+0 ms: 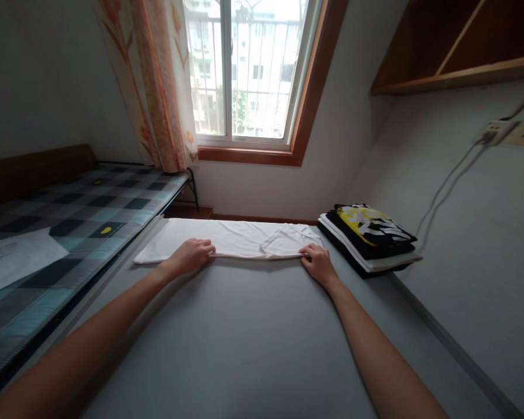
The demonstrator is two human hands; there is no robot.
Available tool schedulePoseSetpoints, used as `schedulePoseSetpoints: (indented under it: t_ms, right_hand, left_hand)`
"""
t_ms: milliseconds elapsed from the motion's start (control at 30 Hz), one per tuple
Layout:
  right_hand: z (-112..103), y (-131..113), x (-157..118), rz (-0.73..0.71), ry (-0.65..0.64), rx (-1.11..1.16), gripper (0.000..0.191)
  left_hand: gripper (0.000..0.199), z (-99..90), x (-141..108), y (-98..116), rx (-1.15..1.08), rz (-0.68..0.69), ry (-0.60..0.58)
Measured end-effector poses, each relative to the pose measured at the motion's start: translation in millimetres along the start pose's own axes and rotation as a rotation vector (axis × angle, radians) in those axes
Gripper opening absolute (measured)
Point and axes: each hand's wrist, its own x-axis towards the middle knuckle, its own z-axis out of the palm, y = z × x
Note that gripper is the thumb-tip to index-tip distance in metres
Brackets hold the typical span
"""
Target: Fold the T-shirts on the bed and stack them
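Observation:
A white garment, most likely a shirt [240, 235], lies folded into a long strip across the far end of the grey table [244, 331]. My left hand [194, 255] pinches its near edge left of the middle. Toward the right end, my right hand [318, 262] grips the same edge, fingers curled over the cloth beside a small folded-over flap. Both fingertips are partly hidden against the fabric. To the right of my right hand sits a stack of folded clothes [369, 238], black and white, with a yellow-and-white print on the top piece.
A bed with a checked cover [126, 186] stands along the left, with a sheet of paper [21, 259] on it. Ahead are a window [253, 75] and a flowered curtain [157, 87]. A wall shelf [458, 75] and a plugged-in cord [449, 174] are at right.

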Motion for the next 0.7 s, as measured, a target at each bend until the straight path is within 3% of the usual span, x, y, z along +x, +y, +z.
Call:
schedulePoseSetpoints:
  t_ms: [167, 333, 467, 700]
  right_hand:
    - [1, 3, 1, 0.045, 0.015, 0.029, 0.019]
    - [0, 10, 1, 0.071, 0.029, 0.045, 0.020]
    - [-2, 21, -1, 0.073, 0.047, 0.058, 0.020]
    - [-9, 38, -12, 0.063, 0.062, 0.122, 0.026]
  left_hand:
    - [0.027, 4.0, -59, -61, -0.105, -0.145, -0.042]
    - [0.027, 12.3, -109, -99, -0.251, -0.378, 0.082]
    - [0.028, 17.7, -126, -101, -0.226, -0.511, 0.194]
    - [0.034, 28.0, -120, -91, -0.204, -0.572, 0.239]
